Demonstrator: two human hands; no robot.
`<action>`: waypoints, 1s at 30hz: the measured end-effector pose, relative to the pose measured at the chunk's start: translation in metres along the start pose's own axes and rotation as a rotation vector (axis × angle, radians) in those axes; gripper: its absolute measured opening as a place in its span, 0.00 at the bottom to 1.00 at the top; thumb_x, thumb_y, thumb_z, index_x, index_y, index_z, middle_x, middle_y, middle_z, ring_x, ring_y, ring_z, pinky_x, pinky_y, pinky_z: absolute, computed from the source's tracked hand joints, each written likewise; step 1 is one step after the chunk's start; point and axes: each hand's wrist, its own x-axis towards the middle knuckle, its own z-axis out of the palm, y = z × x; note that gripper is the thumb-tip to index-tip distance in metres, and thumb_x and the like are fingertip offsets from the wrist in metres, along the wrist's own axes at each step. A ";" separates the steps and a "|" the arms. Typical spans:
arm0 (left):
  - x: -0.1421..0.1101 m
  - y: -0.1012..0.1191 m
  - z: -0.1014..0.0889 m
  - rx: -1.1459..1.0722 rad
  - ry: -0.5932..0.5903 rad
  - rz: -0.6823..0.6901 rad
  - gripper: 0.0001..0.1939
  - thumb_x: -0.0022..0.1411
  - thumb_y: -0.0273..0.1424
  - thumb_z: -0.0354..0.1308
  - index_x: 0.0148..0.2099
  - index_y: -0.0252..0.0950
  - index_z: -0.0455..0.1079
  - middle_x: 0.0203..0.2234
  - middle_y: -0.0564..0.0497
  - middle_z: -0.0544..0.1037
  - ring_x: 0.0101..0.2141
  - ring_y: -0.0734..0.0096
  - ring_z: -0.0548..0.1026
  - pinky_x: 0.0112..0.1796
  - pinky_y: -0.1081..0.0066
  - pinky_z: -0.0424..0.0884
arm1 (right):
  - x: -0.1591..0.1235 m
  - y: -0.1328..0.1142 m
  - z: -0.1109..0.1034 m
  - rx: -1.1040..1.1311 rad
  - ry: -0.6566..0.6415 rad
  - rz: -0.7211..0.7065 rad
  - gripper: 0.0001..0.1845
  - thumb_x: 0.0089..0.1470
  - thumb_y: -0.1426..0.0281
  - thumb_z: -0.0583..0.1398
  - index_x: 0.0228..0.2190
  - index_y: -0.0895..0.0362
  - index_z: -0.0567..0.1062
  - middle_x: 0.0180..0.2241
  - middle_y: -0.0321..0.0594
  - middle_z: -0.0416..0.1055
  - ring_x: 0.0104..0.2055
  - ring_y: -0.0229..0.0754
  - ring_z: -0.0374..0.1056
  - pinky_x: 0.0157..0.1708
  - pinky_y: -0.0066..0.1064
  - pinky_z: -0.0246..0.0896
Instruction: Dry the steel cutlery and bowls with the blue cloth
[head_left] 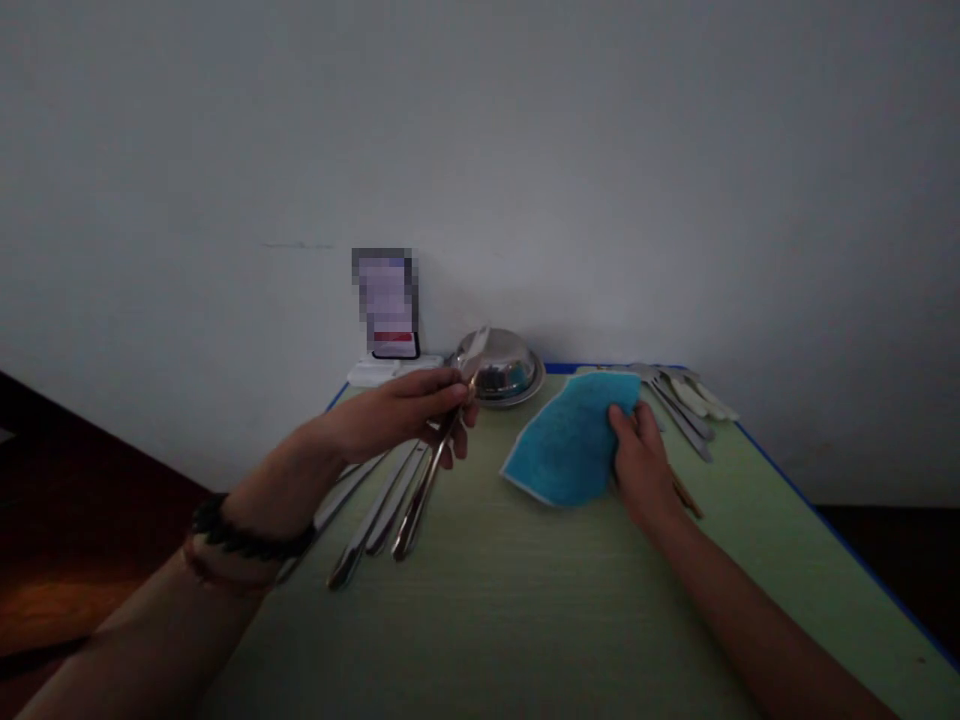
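Note:
My left hand (431, 408) is closed around a table knife (427, 495), thumb and fingers pinching it near the middle. Its blade points up and away, in front of the metal bowl, while the handle slants down toward me. Below that hand, several more metal knives (379, 515) lie side by side on the table, partly hidden by my wrist. A blue cloth (566, 440) with a pale edge hangs from my right hand (645, 465), whose thumb presses on its near face. The cloth and the knife are apart.
A shiny metal bowl (499, 362) stands at the back of the green table (510, 620). Left of it a phone (394, 310) leans against the wall on a white stand (379, 371). Several utensils (686, 415) lie back right, with thin brown sticks (688, 497) beside my right hand.

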 end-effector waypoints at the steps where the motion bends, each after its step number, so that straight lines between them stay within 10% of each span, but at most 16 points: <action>1: 0.005 -0.004 0.009 -0.019 -0.009 0.005 0.09 0.64 0.34 0.46 0.34 0.34 0.61 0.28 0.52 0.70 0.25 0.73 0.73 0.25 0.70 0.72 | 0.001 0.000 0.000 0.082 0.027 0.026 0.17 0.48 0.61 0.57 0.41 0.50 0.66 0.36 0.36 0.70 0.35 0.40 0.66 0.33 0.32 0.63; 10: 0.022 -0.022 0.061 -0.011 -0.004 -0.062 0.09 0.65 0.36 0.44 0.34 0.37 0.54 0.16 0.59 0.69 0.13 0.76 0.71 0.13 0.79 0.65 | -0.026 -0.013 0.009 0.344 -0.168 0.026 0.07 0.38 0.71 0.63 0.24 0.55 0.70 0.25 0.31 0.66 0.30 0.36 0.64 0.30 0.29 0.65; 17: 0.024 -0.027 0.072 0.070 -0.012 -0.052 0.11 0.65 0.38 0.44 0.33 0.37 0.54 0.18 0.58 0.71 0.15 0.74 0.72 0.14 0.77 0.67 | -0.038 -0.023 0.021 0.654 -0.253 0.272 0.15 0.48 0.57 0.54 0.29 0.55 0.72 0.28 0.37 0.73 0.33 0.43 0.68 0.35 0.38 0.65; 30: 0.025 -0.033 0.085 0.054 -0.057 -0.077 0.12 0.65 0.39 0.41 0.34 0.37 0.55 0.21 0.55 0.72 0.15 0.75 0.72 0.15 0.75 0.69 | -0.034 -0.017 0.024 0.327 -0.357 0.197 0.11 0.43 0.64 0.62 0.31 0.56 0.72 0.29 0.36 0.73 0.29 0.37 0.67 0.29 0.30 0.62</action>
